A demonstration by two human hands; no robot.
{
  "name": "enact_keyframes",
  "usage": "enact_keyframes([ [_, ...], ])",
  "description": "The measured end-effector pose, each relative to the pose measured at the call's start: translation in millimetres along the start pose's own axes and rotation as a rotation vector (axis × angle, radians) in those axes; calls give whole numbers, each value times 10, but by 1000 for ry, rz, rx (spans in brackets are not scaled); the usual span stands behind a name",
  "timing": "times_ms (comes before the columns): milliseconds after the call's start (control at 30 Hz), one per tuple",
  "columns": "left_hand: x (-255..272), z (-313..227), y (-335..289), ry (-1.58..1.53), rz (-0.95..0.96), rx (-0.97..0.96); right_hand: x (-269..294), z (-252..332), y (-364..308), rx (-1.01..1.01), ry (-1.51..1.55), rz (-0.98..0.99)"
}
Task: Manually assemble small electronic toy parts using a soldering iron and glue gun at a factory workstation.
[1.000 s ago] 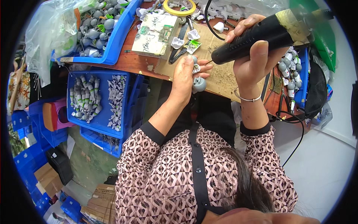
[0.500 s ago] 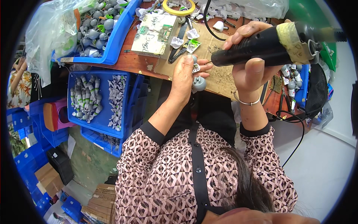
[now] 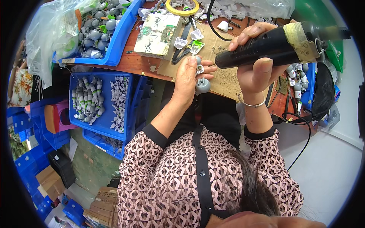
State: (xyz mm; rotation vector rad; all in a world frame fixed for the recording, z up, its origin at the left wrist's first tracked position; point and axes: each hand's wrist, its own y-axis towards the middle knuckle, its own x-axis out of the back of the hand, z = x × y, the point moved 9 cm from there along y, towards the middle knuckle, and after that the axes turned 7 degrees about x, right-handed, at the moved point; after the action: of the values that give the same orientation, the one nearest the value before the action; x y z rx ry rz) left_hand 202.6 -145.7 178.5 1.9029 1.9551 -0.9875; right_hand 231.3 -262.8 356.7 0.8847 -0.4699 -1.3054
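My right hand (image 3: pixel 255 68) is wrapped round a black electric screwdriver (image 3: pixel 266 47) with yellowish tape near its rear end. The tool lies almost level above the bench, its narrow front end pointing left at my other hand. My left hand (image 3: pixel 186 81) holds a small grey-and-white plastic assembly (image 3: pixel 199 68) between thumb and fingers. A round grey plastic ball (image 3: pixel 203 86) hangs at the lower side of that assembly, below my fingers. White-and-green shell pieces (image 3: pixel 197 46) lie on the cardboard just beyond my left hand. A small gap separates the tool from the assembly.
Beyond my left hand lies a pale box (image 3: pixel 157 36) with a small circuit board. A yellow tape roll (image 3: pixel 182 12) is at the back. Blue bins with grey parts (image 3: pixel 118 49) stand left, another blue tray (image 3: pixel 104 125) lower. A black cable (image 3: pixel 304 150) hangs at the right.
The screwdriver has turned slightly in my right hand and shifted a little. My left hand and its assembly stay nearly still.
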Motion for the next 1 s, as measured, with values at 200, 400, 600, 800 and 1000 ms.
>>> enact_keyframes([
  [200,27,-4,-22,-14,41,-8,38,39,38,-38,91,-63],
  [400,32,27,-4,-80,62,15,80,8,35,43,215,-107],
  [600,46,18,-7,-66,69,24,106,19,82,60,153,-142],
  [800,27,12,-16,-71,77,19,148,-51,95,43,164,-149],
  [1000,25,19,-21,-72,84,19,171,-52,103,36,197,-154],
])
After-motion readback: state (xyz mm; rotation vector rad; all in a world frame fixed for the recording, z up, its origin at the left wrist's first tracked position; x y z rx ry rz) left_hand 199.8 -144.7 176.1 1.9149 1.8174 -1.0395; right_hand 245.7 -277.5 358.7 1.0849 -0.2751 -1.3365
